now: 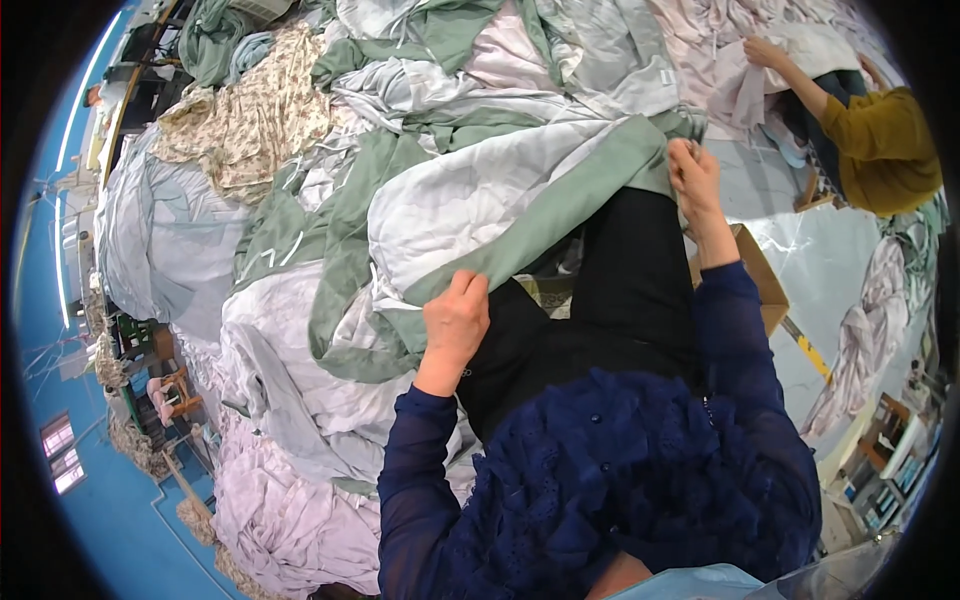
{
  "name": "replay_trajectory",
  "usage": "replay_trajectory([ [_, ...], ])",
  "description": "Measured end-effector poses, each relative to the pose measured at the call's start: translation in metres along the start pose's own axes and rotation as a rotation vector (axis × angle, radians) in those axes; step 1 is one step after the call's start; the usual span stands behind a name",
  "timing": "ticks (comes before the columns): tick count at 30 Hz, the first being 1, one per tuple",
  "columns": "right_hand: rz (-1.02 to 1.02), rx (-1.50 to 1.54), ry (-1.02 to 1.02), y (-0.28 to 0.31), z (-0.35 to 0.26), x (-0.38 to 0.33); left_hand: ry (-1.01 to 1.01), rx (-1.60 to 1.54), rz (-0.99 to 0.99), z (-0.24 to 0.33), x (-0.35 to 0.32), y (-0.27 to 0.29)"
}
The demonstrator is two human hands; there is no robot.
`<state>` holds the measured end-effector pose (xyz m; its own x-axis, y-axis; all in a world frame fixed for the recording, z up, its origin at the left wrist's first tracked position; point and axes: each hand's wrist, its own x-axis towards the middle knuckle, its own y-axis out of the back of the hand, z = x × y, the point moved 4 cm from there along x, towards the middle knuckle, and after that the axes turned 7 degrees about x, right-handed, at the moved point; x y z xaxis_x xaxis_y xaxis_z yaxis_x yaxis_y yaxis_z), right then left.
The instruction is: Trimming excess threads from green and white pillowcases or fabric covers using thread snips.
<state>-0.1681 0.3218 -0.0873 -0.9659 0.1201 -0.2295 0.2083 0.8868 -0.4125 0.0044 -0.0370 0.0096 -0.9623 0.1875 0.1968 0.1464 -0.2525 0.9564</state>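
A large white cloth with a wide green border (560, 212) lies over the heap in front of me and across my knees. My left hand (457, 318) is closed on the green border near my lap, fingers pinched over its edge. Farther off and to the right, my right hand (694, 172) grips the far end of the same border, its fingers curled tight. Between the two hands the border runs in a fairly straight, stretched slant. The white part (480, 180) bulges in soft folds behind it.
Piled cloths surround me: a floral beige one (250, 120), pale blue cloth (170, 240) and pink cloth (290, 510) at left. A cardboard box (757, 275) stands by my right knee. At the upper right, a person in a mustard top (885, 150) handles pale cloth.
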Motion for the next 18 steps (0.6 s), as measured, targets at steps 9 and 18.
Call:
replay_trajectory([
  [9, -0.339, -0.876, 0.462, -0.062, -0.039, -0.019, 0.013, -0.001, -0.057, -0.004, 0.004, -0.006],
  [18, -0.726, -1.488, 0.688, -0.103, -0.002, 0.027, 0.039, -0.028, -0.051, 0.001, 0.004, -0.010],
])
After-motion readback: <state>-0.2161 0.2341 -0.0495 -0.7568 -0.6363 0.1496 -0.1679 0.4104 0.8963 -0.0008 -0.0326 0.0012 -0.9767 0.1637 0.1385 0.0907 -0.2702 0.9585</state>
